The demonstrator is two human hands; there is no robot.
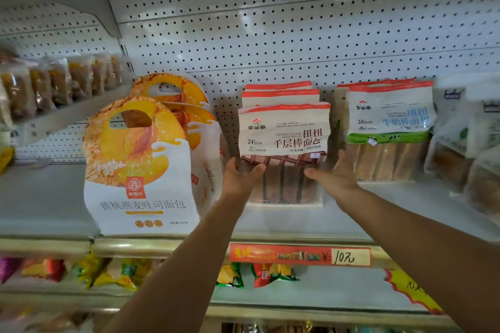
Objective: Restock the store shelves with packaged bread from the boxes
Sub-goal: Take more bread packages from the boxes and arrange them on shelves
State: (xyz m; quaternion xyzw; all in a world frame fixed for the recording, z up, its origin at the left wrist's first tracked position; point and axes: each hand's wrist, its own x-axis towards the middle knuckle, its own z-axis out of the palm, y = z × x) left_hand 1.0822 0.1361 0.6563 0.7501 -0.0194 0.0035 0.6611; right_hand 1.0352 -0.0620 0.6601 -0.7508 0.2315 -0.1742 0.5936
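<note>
Far left, on a higher side shelf (pixel 67 111), a row of clear bread bags (pixel 40 84), blurred. Next right, on the main shelf (pixel 270 224), stand yellow peach toast bags (pixel 135 170) w/ cut-out handles, upright, one near the front edge & at least one more behind it, face toward the camera.

Left hand (pixel 240 178) grasps the lower left edge of the front choc stick bread pack (pixel 284 143): thumb across the pack's front, other fingers behind the edge, not visible. The pack stands upright on the shelf, long axis vertical, sealed red top strip up, label facing near; clear lower part shows dark-striped bread sticks standing on end. It sits mid-shelf, between the peach bags & the milk packs, just right of the peach bags. Two more same-type packs (pixel 278 92) stand right behind it, tops showing, back toward the pegboard wall (pixel 297 35).

Right hand (pixel 334 173) holds the pack's lower right edge, thumb pointing left over the front, fingers up along the side.

Right of that, milk stick bread packs (pixel 389 127) w/ green band, upright, 2 deep, close to the right hand. Far right, more clear bread bags (pixel 465 143), blurred.

Below, on the shelf's front rail, a red price tag (pixel 300 255) reading 10; under it snack bags (pixel 259 274) on the lower shelf & a yellow-red sticker (pixel 411 292) at right.
</note>
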